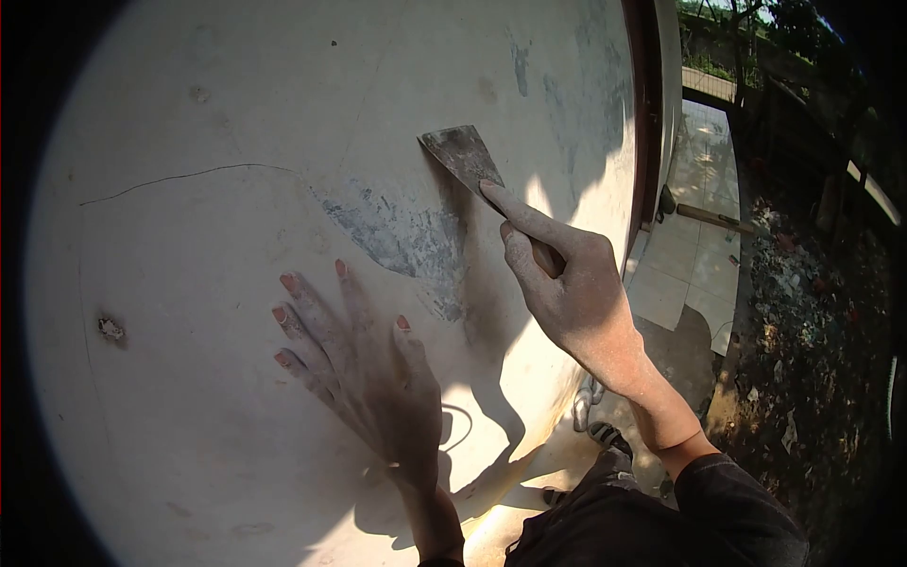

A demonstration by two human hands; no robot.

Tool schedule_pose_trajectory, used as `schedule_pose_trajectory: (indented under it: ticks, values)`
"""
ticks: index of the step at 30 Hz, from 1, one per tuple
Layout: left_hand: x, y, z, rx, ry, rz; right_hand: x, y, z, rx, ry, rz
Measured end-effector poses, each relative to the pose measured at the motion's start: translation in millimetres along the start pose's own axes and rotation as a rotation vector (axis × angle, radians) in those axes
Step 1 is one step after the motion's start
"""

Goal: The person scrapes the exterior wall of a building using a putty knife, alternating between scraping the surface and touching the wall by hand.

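Note:
My right hand (576, 288) grips a scraper (461, 156) by its handle, with the index finger stretched along the dusty, flat metal blade. The blade points up and to the left, close over the pale wall (217, 265). Below and left of it is a scraped grey patch (392, 231), where the white coat is gone. Dust covers my left hand (364, 354), whose fingers are spread against the wall just below that patch. A thin crack (189, 175) runs leftward from near the patch.
To the right stands a dark brown frame (647, 104) at the wall's edge. Beyond it lies a tiled ledge (694, 246) with a wooden-handled tool (713, 218) across it. Dark, littered ground (794, 312) stretches farther right. My sandalled foot (609, 437) stands below.

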State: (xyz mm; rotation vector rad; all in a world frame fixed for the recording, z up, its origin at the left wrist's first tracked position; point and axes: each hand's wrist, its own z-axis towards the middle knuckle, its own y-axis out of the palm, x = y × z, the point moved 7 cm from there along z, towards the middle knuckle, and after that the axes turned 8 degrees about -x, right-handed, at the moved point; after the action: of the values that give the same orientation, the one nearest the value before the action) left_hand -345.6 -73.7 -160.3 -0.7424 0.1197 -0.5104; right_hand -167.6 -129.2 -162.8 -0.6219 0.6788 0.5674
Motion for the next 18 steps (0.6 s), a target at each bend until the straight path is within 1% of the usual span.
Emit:
schedule_pose_trajectory:
  ticks: [3,6,8,10,13,14,16,18]
  values:
    - [1.0,-0.2,2.4,0.017,0.024,0.014,15.9,15.9,-27.9,-0.091,0.121,0.025]
    - [-2.7,1.6,4.4,0.027,0.039,0.042,20.0,14.6,-23.6,-0.068,0.147,0.041]
    - [-3.6,1.7,2.9,0.014,0.05,0.055,8.7,-0.5,-4.3,-0.042,0.081,0.011]
    - [-1.2,-0.5,4.8,0.023,0.074,0.085,4.3,-4.7,-5.4,-0.05,0.087,-0.029]
    - [-0.3,-1.4,3.7,0.042,0.111,0.099,18.6,15.6,-35.8,-0.115,0.204,0.041]
    - [-0.8,-2.8,4.8,0.053,0.108,0.096,21.7,21.0,-38.7,-0.1,0.176,0.034]
    - [-0.8,-1.9,3.0,0.003,0.127,0.079,15.5,11.9,-19.2,-0.017,0.099,0.029]
    - [-0.9,-1.7,3.3,-0.001,0.132,0.082,4.8,1.1,-1.9,0.009,0.043,-0.016]
